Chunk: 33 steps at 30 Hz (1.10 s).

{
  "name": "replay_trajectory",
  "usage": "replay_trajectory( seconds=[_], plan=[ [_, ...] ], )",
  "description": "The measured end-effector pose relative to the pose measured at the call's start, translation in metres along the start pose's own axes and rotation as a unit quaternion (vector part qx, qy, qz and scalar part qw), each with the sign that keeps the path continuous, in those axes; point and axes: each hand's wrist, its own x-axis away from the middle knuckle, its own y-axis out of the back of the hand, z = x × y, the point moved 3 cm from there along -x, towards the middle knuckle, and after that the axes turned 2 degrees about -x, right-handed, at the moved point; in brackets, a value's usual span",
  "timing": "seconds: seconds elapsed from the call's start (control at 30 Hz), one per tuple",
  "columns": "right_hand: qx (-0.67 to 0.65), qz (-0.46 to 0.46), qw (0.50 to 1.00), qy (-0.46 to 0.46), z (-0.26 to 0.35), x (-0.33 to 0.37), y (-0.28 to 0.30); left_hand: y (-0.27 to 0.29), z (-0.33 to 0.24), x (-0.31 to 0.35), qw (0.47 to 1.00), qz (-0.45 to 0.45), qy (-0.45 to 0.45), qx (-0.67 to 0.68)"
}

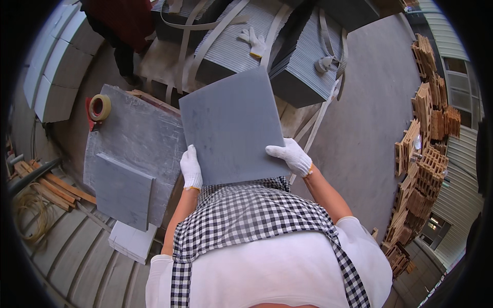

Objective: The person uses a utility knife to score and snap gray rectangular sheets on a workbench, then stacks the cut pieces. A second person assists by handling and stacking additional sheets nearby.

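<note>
Held up in front of my checked apron is a square grey tile (233,128), tilted slightly, its broad face showing a few darker smudges. My left hand (191,168), in a white knitted glove, grips its lower left edge. On the opposite side, my right hand (294,155), gloved alike, clasps the lower right edge with the thumb on the face. The fingers of both hands are mostly hidden behind the tile. To my left, more grey tiles (123,190) lie in a small stack on a worn work table (169,131).
A tape dispenser (97,109) sits at the table's far left. Ahead stand strapped tile stacks (308,56) with a loose white glove (252,42) on top. White boxes (64,66) and a person (120,31) are far left. Wooden pallets (423,154) line the right; a white box (132,241) is lower left.
</note>
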Motion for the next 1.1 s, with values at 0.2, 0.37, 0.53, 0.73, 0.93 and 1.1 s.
replay_trajectory(
  seconds=[0.2, 0.37, 0.53, 0.73, 0.93, 1.1],
  plan=[
    [0.183, -0.213, 0.958, 0.059, 0.017, 0.063, 0.066, -0.095, -0.063, 0.018, 0.908, 0.282, -0.099, -0.294],
    [0.423, -0.276, 0.861, 0.048, 0.025, 0.051, 0.123, -0.11, -0.047, 0.014, 0.878, 0.346, -0.123, -0.309],
    [0.657, -0.193, 0.729, 0.009, -0.007, -0.04, 0.199, -0.099, -0.032, 0.005, 0.859, 0.304, -0.088, -0.402],
    [0.678, -0.101, 0.727, 0.052, -0.07, -0.145, 0.266, -0.114, -0.018, 0.003, 0.887, 0.227, -0.056, -0.399],
    [0.645, -0.079, 0.757, 0.06, -0.091, -0.221, 0.289, -0.147, -0.015, 0.011, 0.868, 0.243, -0.008, -0.433],
    [0.639, -0.066, 0.761, 0.087, -0.102, -0.266, 0.315, -0.165, -0.019, 0.014, 0.856, 0.249, 0.008, -0.453]
  ],
)
